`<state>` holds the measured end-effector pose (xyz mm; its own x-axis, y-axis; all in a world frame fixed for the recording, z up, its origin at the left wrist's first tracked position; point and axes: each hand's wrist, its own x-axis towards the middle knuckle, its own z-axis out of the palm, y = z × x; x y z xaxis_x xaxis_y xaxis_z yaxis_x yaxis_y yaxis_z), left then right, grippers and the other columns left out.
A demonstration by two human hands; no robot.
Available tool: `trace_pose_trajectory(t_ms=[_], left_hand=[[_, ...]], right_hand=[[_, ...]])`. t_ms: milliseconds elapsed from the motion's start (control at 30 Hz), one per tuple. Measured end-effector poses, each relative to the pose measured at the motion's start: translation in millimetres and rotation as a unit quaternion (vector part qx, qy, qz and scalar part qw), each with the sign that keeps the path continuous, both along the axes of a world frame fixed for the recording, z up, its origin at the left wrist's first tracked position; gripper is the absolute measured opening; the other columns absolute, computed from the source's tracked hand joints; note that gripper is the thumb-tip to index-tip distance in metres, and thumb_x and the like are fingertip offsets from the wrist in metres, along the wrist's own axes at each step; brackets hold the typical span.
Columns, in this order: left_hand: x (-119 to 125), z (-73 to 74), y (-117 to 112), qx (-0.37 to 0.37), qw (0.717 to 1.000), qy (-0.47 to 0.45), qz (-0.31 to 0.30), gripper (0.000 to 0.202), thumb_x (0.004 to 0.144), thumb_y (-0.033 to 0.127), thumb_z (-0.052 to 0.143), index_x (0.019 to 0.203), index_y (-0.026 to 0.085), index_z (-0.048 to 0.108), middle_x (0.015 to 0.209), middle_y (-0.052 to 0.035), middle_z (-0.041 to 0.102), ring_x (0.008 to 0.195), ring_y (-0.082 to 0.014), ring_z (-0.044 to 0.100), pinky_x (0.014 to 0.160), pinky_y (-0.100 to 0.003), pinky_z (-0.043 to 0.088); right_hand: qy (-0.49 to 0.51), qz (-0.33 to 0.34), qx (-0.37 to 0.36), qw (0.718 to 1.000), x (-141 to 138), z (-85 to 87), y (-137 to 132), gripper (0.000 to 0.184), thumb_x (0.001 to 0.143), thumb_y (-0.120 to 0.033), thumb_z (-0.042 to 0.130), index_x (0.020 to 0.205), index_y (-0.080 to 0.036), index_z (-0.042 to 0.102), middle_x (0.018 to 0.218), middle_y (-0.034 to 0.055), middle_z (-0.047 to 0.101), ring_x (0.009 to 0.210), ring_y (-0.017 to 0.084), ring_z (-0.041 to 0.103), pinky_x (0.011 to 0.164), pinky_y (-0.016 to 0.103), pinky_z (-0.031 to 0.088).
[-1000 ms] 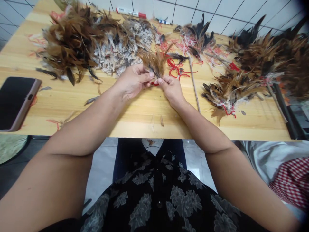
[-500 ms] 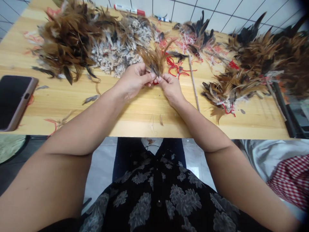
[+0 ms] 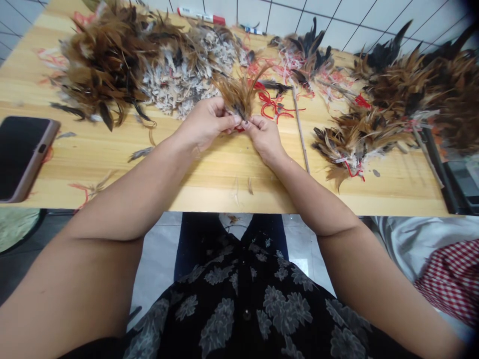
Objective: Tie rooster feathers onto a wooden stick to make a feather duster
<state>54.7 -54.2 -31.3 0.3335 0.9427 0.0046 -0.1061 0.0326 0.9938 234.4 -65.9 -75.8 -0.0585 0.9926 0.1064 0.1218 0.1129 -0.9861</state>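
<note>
The feather bunch (image 3: 237,94) fans away from me over the wooden table (image 3: 209,194), its base pinched by thumb and fingers of my left hand (image 3: 207,123) and right hand (image 3: 265,137); a firm, even pinch should serve best, with the loose red strands (image 3: 276,108) just beyond kept untangled.

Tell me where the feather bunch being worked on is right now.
In the upper middle of the head view, the feather bunch is pinched by the left hand and right hand, just left of the loose red string.
</note>
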Motion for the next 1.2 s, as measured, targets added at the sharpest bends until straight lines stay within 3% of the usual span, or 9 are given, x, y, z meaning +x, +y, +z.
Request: trace_pose_trajectory(t_ms=[267,400,633,800,900,1000,1200], left_hand=[[-5.1,-9.8,8.1,-0.006,0.999,-0.037,-0.028,0.027,0.088,-0.001,0.09,0.078,0.016,0.072,0.076,-0.001,0.072,0.072,-0.0135,0.06,0.076,-0.03,0.049],[-7.1,-15.3,12.8,0.011,0.999,-0.036,-0.039,0.037,0.082,0.012,0.106,0.075,0.019,0.07,0.075,0.0003,0.071,0.07,-0.0141,0.063,0.072,-0.03,0.051],[-15.8,-14.0,19.2,0.027,0.995,-0.01,-0.093,0.037,0.082,0.025,0.114,0.091,0.019,0.078,0.084,-0.0018,0.081,0.082,-0.0178,0.076,0.079,-0.03,0.059],[-20.2,-11.8,23.0,0.047,0.991,0.036,-0.118,0.027,0.09,0.03,0.107,0.086,0.016,0.084,0.089,-0.0077,0.085,0.077,-0.0175,0.076,0.079,-0.031,0.063],[-21.2,-10.5,21.3,0.051,0.99,0.043,-0.123,0.028,0.098,0.03,0.099,0.081,0.016,0.081,0.087,-0.0076,0.085,0.076,-0.0159,0.074,0.08,-0.031,0.062],[-21.7,-11.1,21.6,0.044,0.991,0.036,-0.125,0.026,0.098,0.027,0.1,0.084,0.017,0.08,0.086,-0.0066,0.084,0.078,-0.0178,0.073,0.082,-0.034,0.062],[-19.4,-17.5,27.0,0.05,0.992,0.026,-0.11,0.015,0.092,0.013,0.094,0.084,0.02,0.084,0.082,-0.0028,0.083,0.076,-0.0175,0.071,0.084,-0.035,0.059]], right_hand=[[0.003,0.026,0.023,0.999,2.2,-9.4,5.7,0.057,0.094,-0.073,0.093,0.084,-0.022,0.07,0.089,0.001,0.074,0.098,0.018,0.07,0.096,0.032,0.062],[-0.03,0.031,0.057,0.997,4.7,-20.5,13.3,0.059,0.098,-0.075,0.089,0.084,-0.02,0.07,0.087,0.001,0.069,0.096,0.018,0.067,0.094,0.032,0.06],[-0.138,0.058,0.114,0.982,12.1,-27.1,18.1,0.04,0.114,-0.054,0.074,0.093,-0.021,0.073,0.102,0.0051,0.075,0.108,0.022,0.071,0.109,0.038,0.059],[-0.204,0.049,0.121,0.97,14.3,-24.5,16.0,0.035,0.12,-0.045,0.062,0.099,-0.02,0.074,0.107,0.0077,0.075,0.114,0.025,0.071,0.116,0.044,0.059],[-0.225,0.048,0.123,0.965,14.2,-22.4,14.9,0.03,0.119,-0.04,0.064,0.098,-0.02,0.073,0.103,0.0073,0.073,0.112,0.025,0.069,0.115,0.044,0.06],[-0.227,0.057,0.125,0.964,14.2,-19.2,13.2,0.029,0.117,-0.039,0.067,0.095,-0.021,0.073,0.099,0.0068,0.073,0.109,0.025,0.069,0.113,0.043,0.06],[-0.16,0.075,0.093,0.98,9.4,-13.7,7.3,0.041,0.113,-0.055,0.075,0.091,-0.02,0.076,0.098,0.006,0.073,0.105,0.022,0.07,0.108,0.038,0.061]])
